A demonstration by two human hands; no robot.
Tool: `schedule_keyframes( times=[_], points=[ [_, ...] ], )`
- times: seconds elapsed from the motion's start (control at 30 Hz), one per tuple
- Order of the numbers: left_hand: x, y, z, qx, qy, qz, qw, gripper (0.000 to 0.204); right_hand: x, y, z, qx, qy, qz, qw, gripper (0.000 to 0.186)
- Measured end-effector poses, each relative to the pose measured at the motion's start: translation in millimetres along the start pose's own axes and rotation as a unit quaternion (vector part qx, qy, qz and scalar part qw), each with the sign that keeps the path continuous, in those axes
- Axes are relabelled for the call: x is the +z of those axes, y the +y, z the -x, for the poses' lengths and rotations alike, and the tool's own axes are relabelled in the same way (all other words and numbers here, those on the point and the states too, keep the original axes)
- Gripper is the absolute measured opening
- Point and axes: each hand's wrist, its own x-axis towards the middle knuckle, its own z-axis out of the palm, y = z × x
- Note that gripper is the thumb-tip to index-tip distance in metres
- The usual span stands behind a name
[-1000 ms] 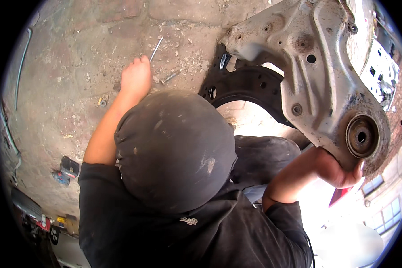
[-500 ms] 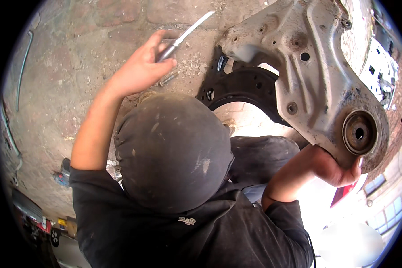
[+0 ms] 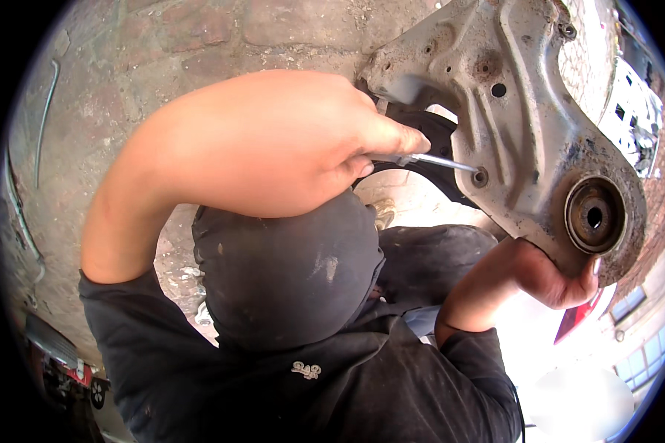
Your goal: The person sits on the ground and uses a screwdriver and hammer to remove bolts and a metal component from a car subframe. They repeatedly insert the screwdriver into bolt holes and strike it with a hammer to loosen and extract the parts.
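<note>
My left hand (image 3: pixel 347 144) grips a slim hand tool (image 3: pixel 436 161) with a narrow metal shaft; the fingers mostly hide its handle. The tool's tip is at a small round hole near the left edge of a large grey pressed-steel control arm (image 3: pixel 528 111), and I cannot tell whether it enters the hole. The steel is rust-stained, with raised ribs and several holes. A round brown bushing (image 3: pixel 595 214) sits at its lower right end. Just below the bushing, my right hand (image 3: pixel 558 277) is closed on the lower edge of the control arm, thumb turned up.
A curved black part (image 3: pixel 432 140) with holes is behind the control arm. My knee (image 3: pixel 288 288) in dark trousers rises at the centre. A thin rod (image 3: pixel 46 111) lies on the worn floor at far left. A white panel with cutouts (image 3: pixel 632 122) is at far right.
My left hand has swung right and slightly down, bringing the tool from over the floor to the hole in the control arm. My right hand stays in place; the control arm has shifted slightly.
</note>
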Motion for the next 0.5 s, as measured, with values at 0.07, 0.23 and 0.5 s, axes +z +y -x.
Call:
schedule_keyframes(
  times=[0.07,0.23,0.5],
  points=[
    [-1,3,-4,-0.007,-0.013,-0.009,1.0,0.047,5,-1,0,-0.033,-0.001,0.094,0.995,0.058],
    [-2,3,-4,0.007,0.008,-0.02,1.0,0.045,10,1,4,-0.045,-0.05,0.091,0.994,0.056],
    [-1,14,2,-0.008,0.024,-0.053,0.998,0.044,12,0,3,-0.007,0.007,0.03,1.0,0.064]
  ],
)
